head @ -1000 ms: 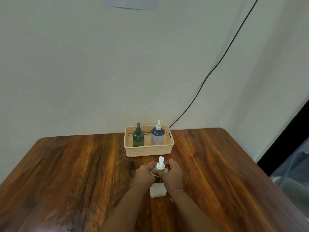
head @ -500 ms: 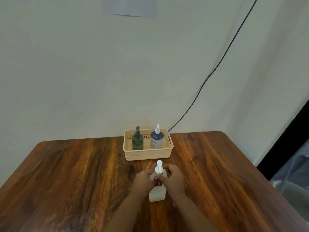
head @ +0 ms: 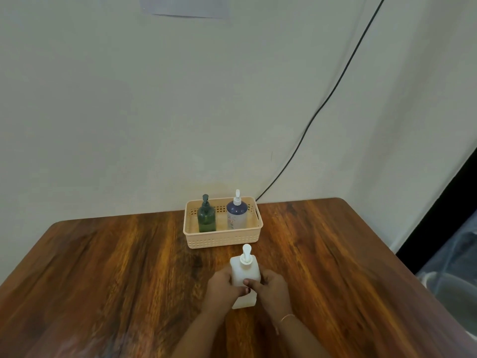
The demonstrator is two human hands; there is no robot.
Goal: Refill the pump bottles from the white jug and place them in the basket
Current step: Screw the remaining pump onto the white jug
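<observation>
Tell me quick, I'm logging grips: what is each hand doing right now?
Left hand: closed on the white pump bottle, from its left side.
Right hand: closed on the same bottle, from its right side.

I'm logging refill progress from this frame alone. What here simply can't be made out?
- White pump bottle, head view: fill level unreadable; opaque body, lower part covered by left hand and right hand.
- Label on the blue bottle: too small to read.
- Bases of it and the green bottle: hidden by the basket wall.
- White jug: not in view.
</observation>
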